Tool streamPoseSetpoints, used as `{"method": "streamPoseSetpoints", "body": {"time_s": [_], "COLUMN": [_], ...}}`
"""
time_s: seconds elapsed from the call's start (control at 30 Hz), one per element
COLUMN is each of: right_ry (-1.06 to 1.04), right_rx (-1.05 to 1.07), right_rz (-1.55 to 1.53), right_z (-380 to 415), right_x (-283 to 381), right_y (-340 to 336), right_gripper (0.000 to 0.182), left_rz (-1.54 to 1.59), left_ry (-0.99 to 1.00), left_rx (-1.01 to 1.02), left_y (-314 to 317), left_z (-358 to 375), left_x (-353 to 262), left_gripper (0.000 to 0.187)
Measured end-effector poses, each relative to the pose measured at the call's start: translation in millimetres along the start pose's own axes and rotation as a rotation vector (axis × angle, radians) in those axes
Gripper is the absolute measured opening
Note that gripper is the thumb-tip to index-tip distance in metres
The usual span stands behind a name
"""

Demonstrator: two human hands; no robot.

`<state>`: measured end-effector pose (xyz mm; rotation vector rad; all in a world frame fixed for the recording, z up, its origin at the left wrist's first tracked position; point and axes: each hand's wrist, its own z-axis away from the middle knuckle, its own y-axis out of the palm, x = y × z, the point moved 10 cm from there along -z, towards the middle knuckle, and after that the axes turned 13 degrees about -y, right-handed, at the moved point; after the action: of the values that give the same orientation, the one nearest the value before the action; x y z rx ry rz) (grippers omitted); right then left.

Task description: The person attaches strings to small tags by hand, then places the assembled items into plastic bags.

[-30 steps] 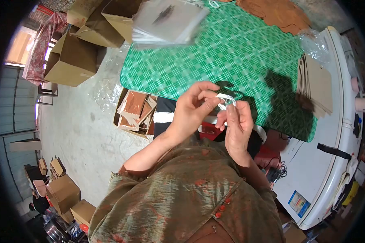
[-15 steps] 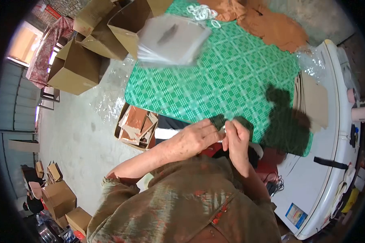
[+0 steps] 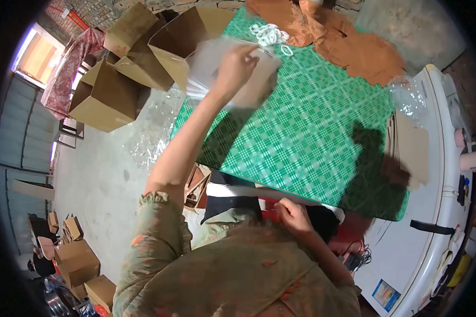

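- Head view: left hand (image 3: 237, 67) hides part of the plastic stack (image 3: 202, 67), table's (image 3: 296, 137) left edge; grip unclear.
- Right hand (image 3: 295, 214): curled by near edge; hold unclear.
- White loops (image 3: 268, 35): far-left corner.

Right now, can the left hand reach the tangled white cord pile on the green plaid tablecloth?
Probably yes: left hand, over clear plastic sheets, looks close to the white cord pile; nothing visible blocks it.

The green plaid tablecloth (image 3: 301, 127) leaves passage between two obstacles: the clear plastic sheet stack (image 3: 259, 82) and flat beige cardboard pieces (image 3: 411, 148)
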<state>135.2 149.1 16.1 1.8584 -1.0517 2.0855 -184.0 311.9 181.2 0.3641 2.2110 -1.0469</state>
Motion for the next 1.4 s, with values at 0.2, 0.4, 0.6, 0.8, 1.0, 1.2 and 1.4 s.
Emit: {"method": "streamPoseSetpoints", "body": {"time_s": [0.2,0.4,0.6,0.8,1.0,1.2,1.4], "right_ry": [-0.133,0.039,-0.115,-0.154,0.066,-0.016,-0.085], "right_rx": [-0.085,0.081,0.008,-0.019,-0.107,-0.302,-0.36], "right_rz": [0.519,0.549,0.488,0.696,0.373,0.244,0.21], "right_z": [15,9,-8,-15,-6,3,10], "right_x": [-82,-86,-73,-97,-123,-57,-25], "right_y": [-19,-16,0,-2,-6,-30,-37], "right_gripper": [0.031,0.024,0.015,0.023,0.02,0.015,0.009], "left_rz": [0.245,0.524,0.059,-0.05,-0.1,-0.009,0.03], "left_ry": [-0.266,-0.64,-0.533,-0.316,-0.232,-0.263,-0.232], "left_rx": [0.357,0.689,0.632,0.569,0.554,0.602,0.664], "left_y": [-15,-37,-21,12,27,45,64], "left_z": [136,274,330,327,319,322,322], "left_x": [-20,-24,35,29,15,8,-13], "left_gripper": [0.019,0.019,0.021,0.016,0.016,0.016,0.015]}}
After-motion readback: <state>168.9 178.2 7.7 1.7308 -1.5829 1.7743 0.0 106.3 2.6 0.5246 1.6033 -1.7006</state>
